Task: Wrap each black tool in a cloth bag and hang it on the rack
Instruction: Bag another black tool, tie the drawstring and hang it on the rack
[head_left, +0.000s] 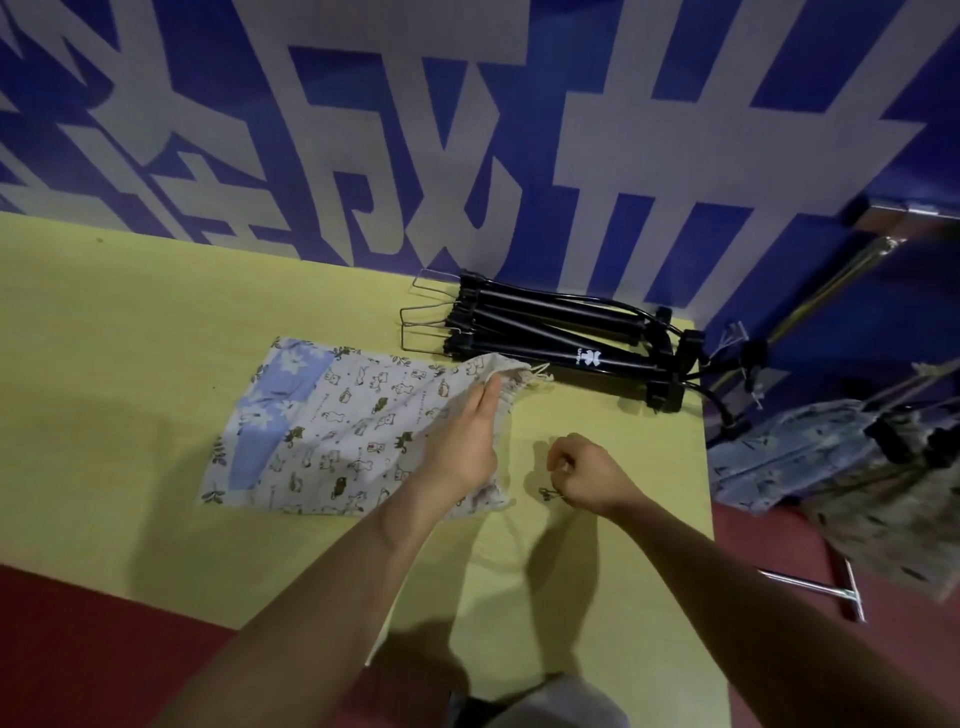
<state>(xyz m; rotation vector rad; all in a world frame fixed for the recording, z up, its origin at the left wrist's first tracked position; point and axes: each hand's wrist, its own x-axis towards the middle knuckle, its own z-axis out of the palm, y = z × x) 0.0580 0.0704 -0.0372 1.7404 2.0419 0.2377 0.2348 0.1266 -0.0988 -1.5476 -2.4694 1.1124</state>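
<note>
A printed drawstring cloth bag (332, 431) lies flat on the yellow-green bench (130, 338), its gathered mouth turned toward a stack of black clip hangers (561, 338) that rests at the bench's far edge against the blue-and-white wall. These hangers look to be the black tools of the task, and none of them is in a bag on the bench yet.

The left hand (467, 431) pinches the bag's rim near the drawstring (537, 375) and lifts that corner off the bench. The right hand (582, 475) is curled just beside the bag, apparently nipping something small and dark against the bench; what it is cannot be made out.

To the right, beyond the bench edge, patterned bags (831, 457) hang from a metal rack (831, 280), so part of the job seems done.

The step in hand reads as opening a fresh bag. The next move probably calls for spreading the mouth with both hands, then reaching across to the stack for one hanger, feeding it in clip-end first with its wire hook left outside the cloth so it can catch the rack.
</note>
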